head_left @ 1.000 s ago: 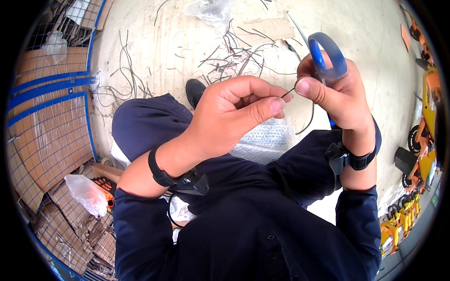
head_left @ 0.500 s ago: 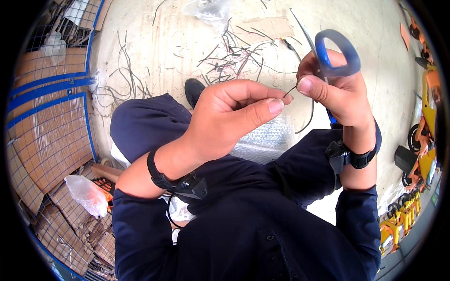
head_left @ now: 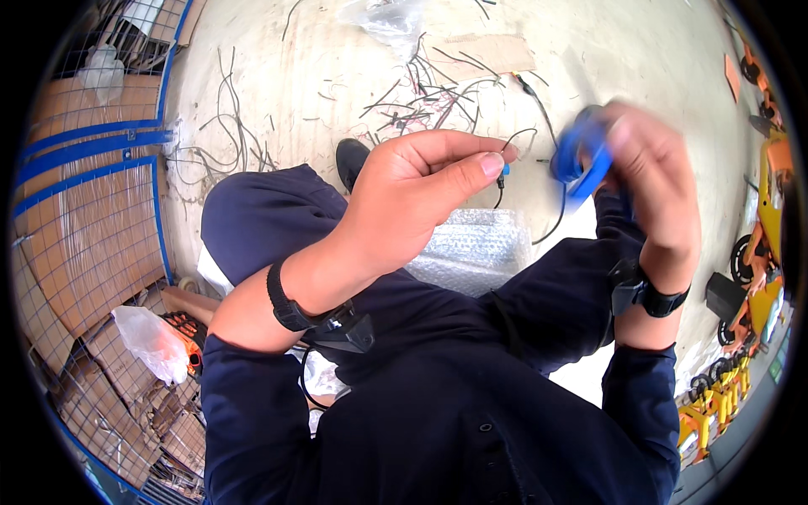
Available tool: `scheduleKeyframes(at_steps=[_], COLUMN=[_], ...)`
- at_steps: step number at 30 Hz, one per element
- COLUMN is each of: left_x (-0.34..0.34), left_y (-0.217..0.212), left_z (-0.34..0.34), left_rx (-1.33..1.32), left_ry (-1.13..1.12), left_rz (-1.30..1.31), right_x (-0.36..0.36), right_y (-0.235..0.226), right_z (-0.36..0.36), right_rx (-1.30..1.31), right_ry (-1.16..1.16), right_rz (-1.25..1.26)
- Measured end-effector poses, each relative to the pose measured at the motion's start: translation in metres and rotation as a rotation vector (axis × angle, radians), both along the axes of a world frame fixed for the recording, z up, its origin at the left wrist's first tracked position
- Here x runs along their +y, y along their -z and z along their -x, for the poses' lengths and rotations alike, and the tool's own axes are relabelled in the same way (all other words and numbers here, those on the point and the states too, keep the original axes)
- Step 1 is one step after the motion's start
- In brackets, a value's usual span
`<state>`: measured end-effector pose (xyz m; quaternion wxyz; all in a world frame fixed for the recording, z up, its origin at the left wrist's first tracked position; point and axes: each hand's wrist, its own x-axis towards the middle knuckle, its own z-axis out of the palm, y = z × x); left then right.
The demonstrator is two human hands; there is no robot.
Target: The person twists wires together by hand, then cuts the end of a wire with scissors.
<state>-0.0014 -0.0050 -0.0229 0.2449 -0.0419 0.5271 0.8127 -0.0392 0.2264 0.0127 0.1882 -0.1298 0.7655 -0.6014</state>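
My left hand (head_left: 396, 198) pinches a thin black cable (head_left: 530, 130) between thumb and forefinger. One part of the cable curls up to the right of the fingertips. Below them hangs a small connector with a blue part (head_left: 503, 175). To the right, my right hand (head_left: 661, 172) is smeared by motion and holds blue-handled scissors (head_left: 585, 160). Their blades are too blurred to make out. Between the hands and the floor, another black cable (head_left: 544, 109) with a yellowish tip runs down past the scissors toward my lap.
Bubble wrap (head_left: 475, 240) lies between my legs. Cut black wire pieces (head_left: 412, 105), a cardboard sheet (head_left: 484, 55) and clear plastic (head_left: 387, 21) are spread over the floor. A blue-framed mesh cage (head_left: 93, 143) with cardboard stands left. Yellow wheeled machines (head_left: 715, 400) line the right.
My right hand with the scissors has moved away to the right and the scissors have swung round. The cable now hangs from my left fingertips alone; earlier both hands held it.
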Motion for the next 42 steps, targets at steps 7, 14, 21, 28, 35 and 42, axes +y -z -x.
scheduleKeyframes(at_steps=[7, 14, 21, 28, 35, 42], left_x=[-0.004, -0.002, -0.005, -0.005, -0.010, -0.011], left_y=[-0.004, -0.004, -0.006, -0.008, -0.009, -0.002], left_z=[0.000, -0.001, 0.001, -0.001, 0.000, -0.003], left_rx=[-0.070, -0.056, -0.107, -0.125, -0.157, -0.118], left_ry=[0.075, 0.118, 0.167, 0.158, 0.216, 0.246], left_rz=[-0.089, -0.103, -0.194, -0.108, -0.223, -0.280], right_x=[-0.031, -0.032, -0.028, -0.029, -0.028, -0.022], right_y=[0.017, 0.015, 0.014, 0.014, 0.013, 0.004], right_z=[-0.011, -0.012, -0.010, -0.008, -0.008, -0.008], right_rx=[0.483, 0.527, 0.537, 0.571, 0.594, 0.528], right_ry=[-0.259, -0.205, -0.214, -0.195, -0.193, -0.285], right_rz=[-0.199, -0.216, -0.270, -0.253, -0.212, -0.242])
